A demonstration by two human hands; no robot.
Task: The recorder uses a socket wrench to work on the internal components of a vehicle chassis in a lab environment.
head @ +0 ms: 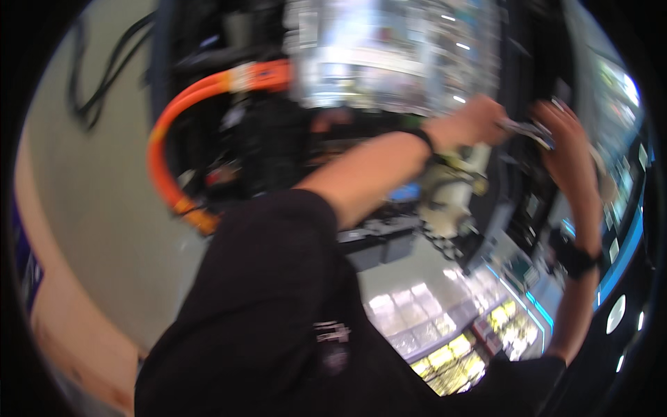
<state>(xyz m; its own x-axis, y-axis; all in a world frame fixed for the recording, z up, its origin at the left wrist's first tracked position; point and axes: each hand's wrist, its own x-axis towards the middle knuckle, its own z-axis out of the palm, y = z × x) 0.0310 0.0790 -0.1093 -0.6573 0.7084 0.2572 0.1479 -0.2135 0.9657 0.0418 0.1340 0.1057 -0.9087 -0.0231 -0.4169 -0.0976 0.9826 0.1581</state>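
Note:
The view is blurred by motion. My left hand (477,120), with a dark band at the wrist, reaches across the middle and is closed around one end of a shiny metal tool (523,127), its exact kind unclear. At the other end, my right hand (565,130) has its fingers around the tool, above a black wristwatch (573,255). Below my left hand is a pale metal component (448,203) among dark machine parts. Thick orange cables (167,125) curve at the left and end in an orange connector (271,75).
A large shiny reflective surface (375,57) lies beyond my left forearm. Black cables (112,78) hang or lie at the upper left, over a pale surface (94,198). Reflected or lit panels (448,359) and a blue-edged structure (622,271) appear at the lower right.

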